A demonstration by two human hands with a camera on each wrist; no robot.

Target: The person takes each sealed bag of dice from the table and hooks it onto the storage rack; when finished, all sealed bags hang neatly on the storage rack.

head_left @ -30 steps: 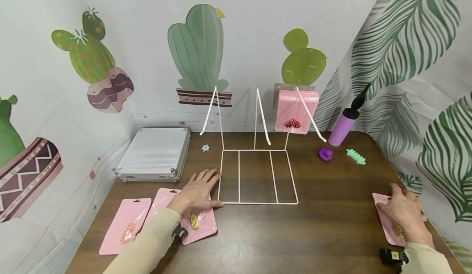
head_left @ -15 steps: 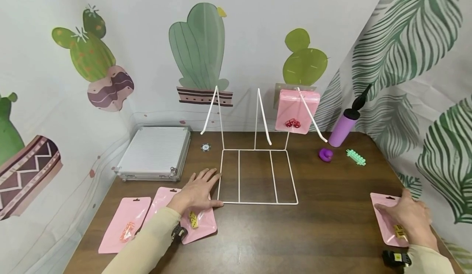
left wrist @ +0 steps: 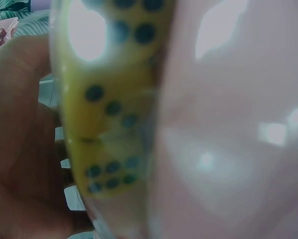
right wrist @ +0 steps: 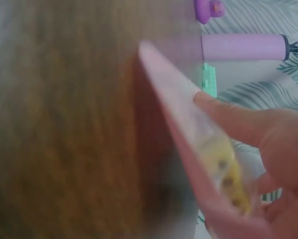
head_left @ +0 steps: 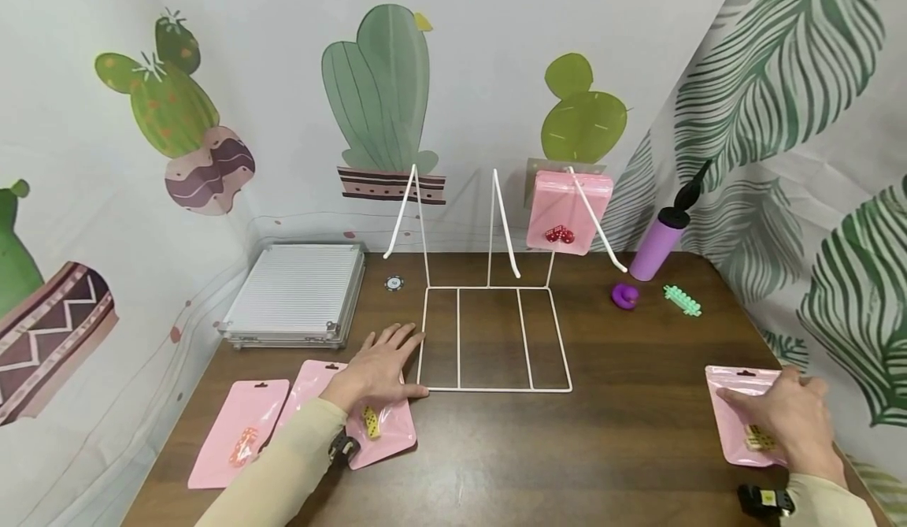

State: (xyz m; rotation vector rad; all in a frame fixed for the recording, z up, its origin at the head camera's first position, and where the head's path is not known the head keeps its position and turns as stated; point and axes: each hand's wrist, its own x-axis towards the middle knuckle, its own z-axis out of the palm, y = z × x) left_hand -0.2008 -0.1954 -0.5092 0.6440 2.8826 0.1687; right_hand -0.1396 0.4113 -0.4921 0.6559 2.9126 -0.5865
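At the table's right side, my right hand point(head_left: 790, 421) pinches the edge of a pink zip pouch point(head_left: 730, 409) holding yellow dice. In the right wrist view the pouch point(right wrist: 171, 94) is tilted up from the table, thumb on its clear front, other fingers largely hidden behind. My left hand point(head_left: 383, 365) lies with spread fingers by the left side of a white wire display rack point(head_left: 496, 390), thumb at its front corner. Below that hand is another pink pouch point(head_left: 397, 436) with yellow dice, whose dice point(left wrist: 111, 119) fill much of the left wrist view.
Pink pouches with red dice point(head_left: 560, 235) hang on the rack's right hook. Two more pouches, one with orange dice point(head_left: 244, 447), lie at left. Around stand a silver case point(head_left: 298, 291), poker chip point(head_left: 394, 283), purple duck point(head_left: 625, 296), green toy point(head_left: 683, 300) and purple pump point(head_left: 659, 247).
My right hand takes the yellow-dice pouch by its right edge and brings it slightly up and to the left, more of its face showing. My left hand stays in place.
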